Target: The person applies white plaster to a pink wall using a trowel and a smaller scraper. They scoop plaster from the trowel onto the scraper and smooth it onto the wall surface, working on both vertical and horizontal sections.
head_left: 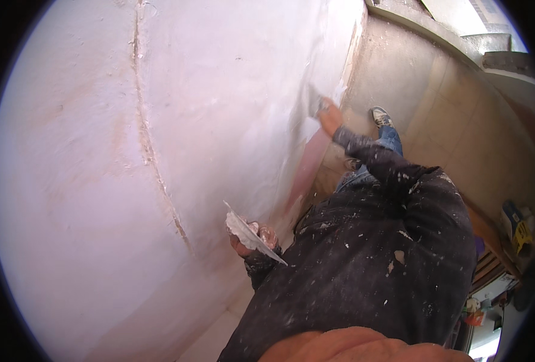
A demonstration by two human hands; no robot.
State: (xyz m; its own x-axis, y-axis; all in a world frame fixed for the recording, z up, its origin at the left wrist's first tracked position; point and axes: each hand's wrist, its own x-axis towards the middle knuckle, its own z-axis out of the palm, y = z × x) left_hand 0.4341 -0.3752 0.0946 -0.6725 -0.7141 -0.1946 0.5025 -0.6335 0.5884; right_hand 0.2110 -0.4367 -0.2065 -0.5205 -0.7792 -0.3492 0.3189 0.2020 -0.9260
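Note:
My left hand holds a flat metal plastering tool, tilted and coated with pale plaster, beside my paint-spattered dark clothing. My right hand, arm reaching forward, grips a small metal spreading tool against the pale wall, near its far edge; the tool's outline is faint. A rough vertical crack runs down the wall to the left. A pinkish band shows low on the wall below my right hand.
A tiled floor lies right of the wall, under my shoe. A curved ledge borders it at the top right. A wooden piece of furniture, a blue-and-yellow package and small clutter are at the lower right.

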